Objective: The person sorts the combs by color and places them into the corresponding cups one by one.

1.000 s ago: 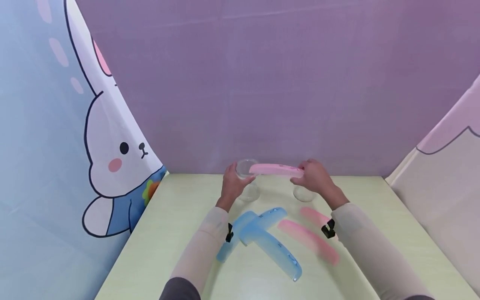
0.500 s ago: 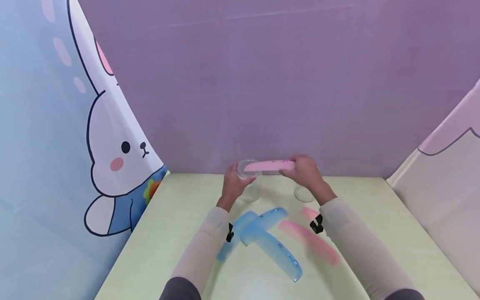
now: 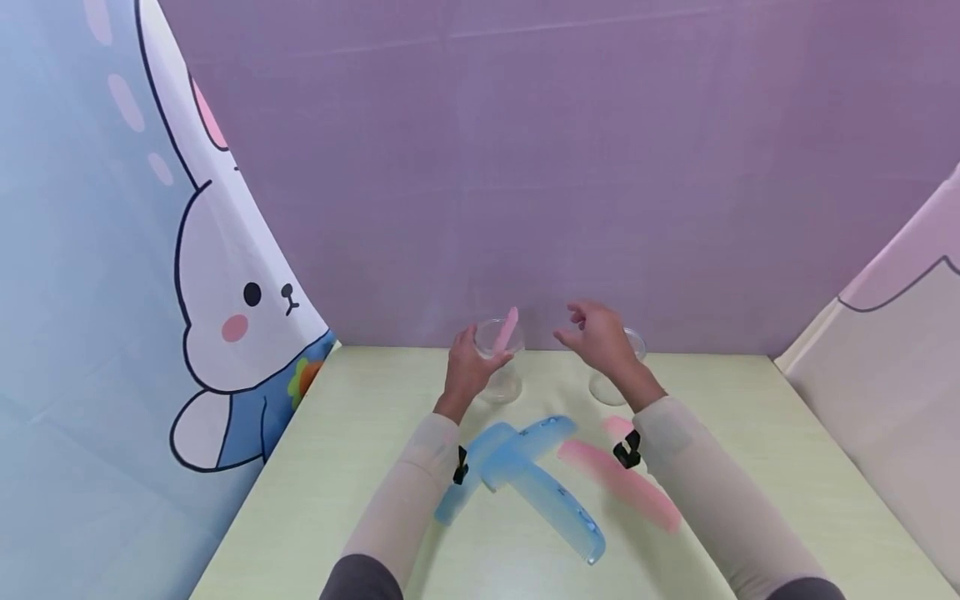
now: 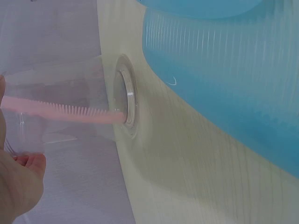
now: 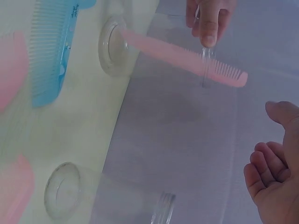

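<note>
My left hand (image 3: 467, 367) grips a clear plastic cup (image 3: 501, 387) near its rim, thumb and fingers on opposite sides. Inside that cup a pink comb (image 5: 177, 57) leans at a slant, its upper end sticking out past the rim. In the left wrist view the comb (image 4: 60, 109) reaches down to the cup's base. My right hand (image 3: 602, 340) hovers to the right of the cup with fingers loosely bent and nothing between them. A second clear cup (image 3: 606, 389) stands behind the right hand and is partly covered by it.
Several blue combs (image 3: 547, 500) lie crossed on the pale table (image 3: 315, 500) in front of the cups. Right of them lie two pink combs (image 3: 622, 483), one partly hidden by the right sleeve. A purple cloth wall (image 3: 555, 167) rises behind the table.
The right hand has moved left with a pink comb and let go of it. That comb has gone from level above the cup to standing inside it. The left hand stays on the cup.
</note>
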Tool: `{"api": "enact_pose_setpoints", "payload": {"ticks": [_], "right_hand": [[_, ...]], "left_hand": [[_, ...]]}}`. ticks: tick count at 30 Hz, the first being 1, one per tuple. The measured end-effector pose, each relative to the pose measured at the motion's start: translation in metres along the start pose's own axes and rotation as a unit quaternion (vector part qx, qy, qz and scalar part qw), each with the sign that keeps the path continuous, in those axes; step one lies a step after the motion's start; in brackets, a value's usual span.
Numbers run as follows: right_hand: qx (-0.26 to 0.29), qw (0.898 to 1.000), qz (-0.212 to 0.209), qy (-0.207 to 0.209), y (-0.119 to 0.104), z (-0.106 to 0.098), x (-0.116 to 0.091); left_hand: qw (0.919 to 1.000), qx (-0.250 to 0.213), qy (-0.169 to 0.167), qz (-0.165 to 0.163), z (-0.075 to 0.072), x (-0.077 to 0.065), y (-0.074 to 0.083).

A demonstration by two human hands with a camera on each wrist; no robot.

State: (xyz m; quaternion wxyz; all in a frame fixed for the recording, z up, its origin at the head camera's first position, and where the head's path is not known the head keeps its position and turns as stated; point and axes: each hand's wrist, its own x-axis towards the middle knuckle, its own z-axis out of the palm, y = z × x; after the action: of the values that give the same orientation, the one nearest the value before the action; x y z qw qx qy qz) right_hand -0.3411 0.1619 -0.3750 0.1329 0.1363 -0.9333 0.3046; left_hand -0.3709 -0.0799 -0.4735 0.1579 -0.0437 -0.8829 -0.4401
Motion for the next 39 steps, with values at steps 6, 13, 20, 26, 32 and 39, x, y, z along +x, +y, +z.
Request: {"api": "enact_pose_setpoints", "payload": {"ticks": [6,13,20,26,32,39], "right_hand": [[-0.009,1.0,-0.008,-0.006,0.01,-0.003,-0.007],[-0.024,1.0,-0.017,-0.01,0.028,-0.005,-0.016],[-0.03,0.999,-0.012,-0.026,0.047,-0.009,-0.031],[-0.037,0.999,-0.022,-0.02,0.068,-0.014,-0.048],[-0.048,0.999,-0.014,-0.016,0.088,-0.016,-0.065],[-0.074,0.996,-0.01,-0.037,0.111,-0.019,-0.085]], "left_hand": [[1.0,0.007,0.003,-0.001,0.0,0.0,0.002],[1.0,0.005,0.003,-0.004,0.0,0.001,0.002],[0.9999,0.001,-0.001,-0.011,0.001,0.001,0.003],[0.9999,0.011,0.003,-0.009,0.001,0.001,0.003],[0.9999,0.006,0.003,-0.011,0.001,0.001,0.003],[0.9999,0.009,0.002,-0.011,0.001,0.001,0.003]]}}
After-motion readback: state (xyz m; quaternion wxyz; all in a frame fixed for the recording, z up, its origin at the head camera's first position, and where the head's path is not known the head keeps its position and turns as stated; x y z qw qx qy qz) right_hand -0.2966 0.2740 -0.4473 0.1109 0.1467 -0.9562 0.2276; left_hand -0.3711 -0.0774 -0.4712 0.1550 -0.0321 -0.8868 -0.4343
